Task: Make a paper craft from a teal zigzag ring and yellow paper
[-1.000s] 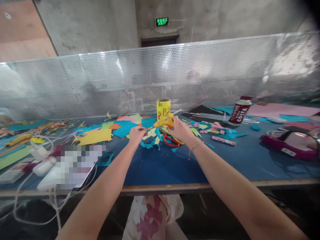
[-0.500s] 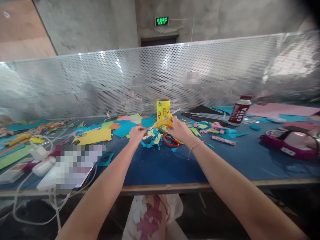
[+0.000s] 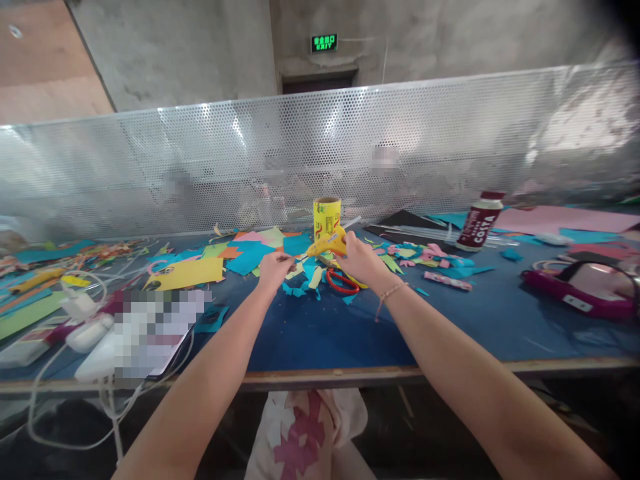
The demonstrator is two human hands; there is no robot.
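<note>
My right hand (image 3: pixel 361 259) is closed round a yellow glue gun (image 3: pixel 326 243), whose nozzle points left. A clear glue stick (image 3: pixel 353 221) juts from the gun's back end. Close to the nozzle tip, the fingers of my left hand (image 3: pixel 276 269) are pinched together on something small and dark that I cannot make out. Behind the gun stands a yellow printed cardboard tube (image 3: pixel 327 212), upright. Beneath my hands lie red-handled scissors (image 3: pixel 342 283) and blue paper scraps (image 3: pixel 296 290).
Coloured paper sheets (image 3: pixel 185 274) and cuttings spread to the left. A phone (image 3: pixel 173 333), chargers and white cables lie at the front left. To the right are a Costa bottle (image 3: pixel 480 222), clear glue sticks (image 3: pixel 415 236) and a magenta device (image 3: pixel 580 290). A perforated metal screen (image 3: pixel 230 167) borders the back.
Both hands keep nearly the same place, with the glue gun's nozzle still by my left fingertips. Only a very slight shift shows.
</note>
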